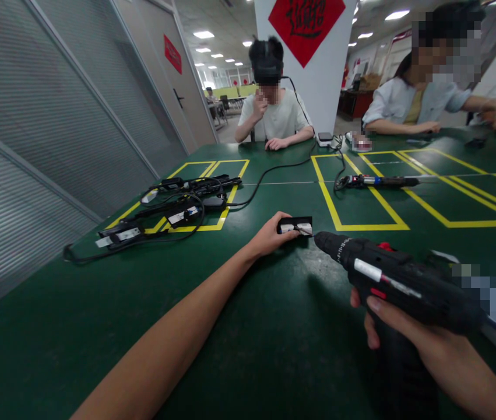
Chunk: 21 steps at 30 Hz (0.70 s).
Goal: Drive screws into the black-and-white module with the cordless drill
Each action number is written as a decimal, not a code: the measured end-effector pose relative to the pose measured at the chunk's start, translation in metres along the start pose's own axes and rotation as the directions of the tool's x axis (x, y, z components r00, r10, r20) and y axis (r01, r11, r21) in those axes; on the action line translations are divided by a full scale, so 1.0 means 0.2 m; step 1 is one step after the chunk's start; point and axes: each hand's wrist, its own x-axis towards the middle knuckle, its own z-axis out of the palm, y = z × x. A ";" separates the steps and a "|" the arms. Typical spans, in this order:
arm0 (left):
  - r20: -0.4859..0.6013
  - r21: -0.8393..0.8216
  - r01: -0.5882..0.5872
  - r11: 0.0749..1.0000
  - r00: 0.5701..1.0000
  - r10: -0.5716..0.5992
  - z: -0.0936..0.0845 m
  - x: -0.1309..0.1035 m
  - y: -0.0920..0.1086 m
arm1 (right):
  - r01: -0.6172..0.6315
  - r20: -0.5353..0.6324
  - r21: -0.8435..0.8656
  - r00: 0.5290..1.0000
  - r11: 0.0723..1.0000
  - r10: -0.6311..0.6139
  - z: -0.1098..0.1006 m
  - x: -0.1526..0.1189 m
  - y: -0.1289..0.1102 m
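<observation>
My right hand is wrapped round the grip of a black cordless drill, which has red buttons and a white label. The drill's chuck points left, and its tip is close to the right end of a small black rectangular case with white parts inside. Whether the tip touches the case I cannot tell. At the case's left end, my left hand grips it between thumb and fingers on the green table. What the white parts are is too small to make out.
Black power adapters with tangled cables lie at the left, a cable running back from them. Beyond the case rests a black rod-like tool. Yellow tape marks rectangles on the table. Two people sit across the table.
</observation>
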 end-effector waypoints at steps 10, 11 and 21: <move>-0.004 0.020 0.020 1.000 1.000 -0.020 0.00 0.00 0.00 | 0.041 -0.028 -0.022 0.999 0.999 -0.042 -0.01 0.00 0.00; -0.004 0.018 0.022 1.000 1.000 -0.022 0.00 0.00 0.00 | 0.038 -0.034 -0.022 0.999 0.999 -0.038 -0.01 0.00 0.00; 0.011 -0.002 0.031 1.000 0.999 -0.031 0.00 0.01 -0.01 | 0.027 -0.045 0.001 0.999 1.000 -0.027 0.00 0.00 0.00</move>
